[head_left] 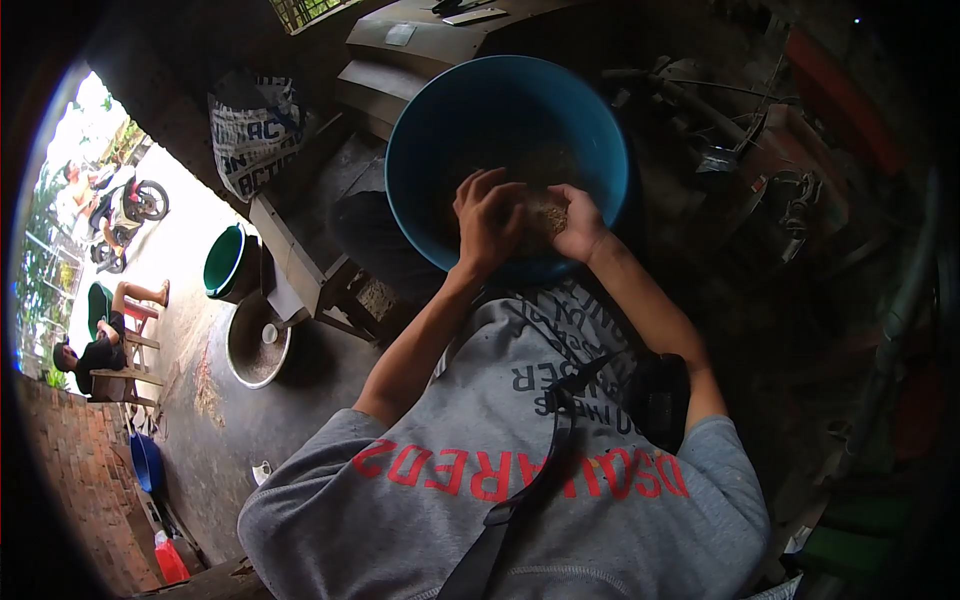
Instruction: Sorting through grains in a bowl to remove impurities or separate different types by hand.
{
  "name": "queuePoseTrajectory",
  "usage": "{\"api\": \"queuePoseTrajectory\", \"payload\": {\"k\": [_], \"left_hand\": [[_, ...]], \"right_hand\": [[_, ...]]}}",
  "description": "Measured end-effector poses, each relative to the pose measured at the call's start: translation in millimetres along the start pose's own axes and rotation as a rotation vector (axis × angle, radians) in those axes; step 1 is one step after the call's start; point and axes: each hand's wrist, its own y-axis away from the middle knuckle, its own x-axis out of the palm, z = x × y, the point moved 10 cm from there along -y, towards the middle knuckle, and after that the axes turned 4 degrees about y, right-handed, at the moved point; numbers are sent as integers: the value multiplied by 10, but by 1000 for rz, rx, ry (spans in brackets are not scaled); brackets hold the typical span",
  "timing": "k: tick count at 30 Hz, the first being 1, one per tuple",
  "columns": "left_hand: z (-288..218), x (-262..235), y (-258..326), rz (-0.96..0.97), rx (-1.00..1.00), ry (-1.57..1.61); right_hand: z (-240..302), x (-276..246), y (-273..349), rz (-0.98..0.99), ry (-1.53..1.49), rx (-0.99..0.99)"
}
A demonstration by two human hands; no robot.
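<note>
A: Head view, then. Where to find the blue basin (500, 92)?

B: Upper middle, just beyond the chest of the grey shirt (400, 530). Wide, round, with mouth facing up. Dim inside; cannot tell how full.

A: And the left hand (488, 215)?

B: Over the near part of the basin, back turned upward, fingers half-curled and slightly apart. Palm hidden from above, so cannot tell whether gripping anything.

A: Now the right hand (580, 228)?

B: Just beside the left, also within the basin's outline. Cupped, thumb side up, holding pale grain (554, 219) against the palm and fingers.

A: Anything across the shirt?

B: Yes, a black strap (490, 530) running aslant, plus a small black bag (660, 400) near the right elbow.

A: To the left of the basin?

B: A white printed sack (255, 140) higher up. Below, a green bucket (222, 262), tilted in appearance near the lens edge, and right next to it a metal bowl (240, 362) on the grey floor (325, 400).

A: Farther off, at the bright opening?

B: A parked motorbike (125, 212), a seated person (100, 352) in dark clothes, and lower down a smaller blue bucket (146, 463) near a brick wall (80, 480).
</note>
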Motion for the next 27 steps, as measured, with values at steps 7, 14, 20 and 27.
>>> {"api": "queuePoseTrajectory", "payload": {"k": [7,14,20,27], "left_hand": [[-255,224,1,187,165,0],[-204,242,16,186,178,8],[-257,226,-12,162,189,28],[-104,52,-51,39,110,45]], "right_hand": [[-90,-107,-173,165,-60,91],[-58,-43,-98,144,23,49],[-74,-73,-140,163,13,76],[-35,-47,-90,85,7,46]]}}
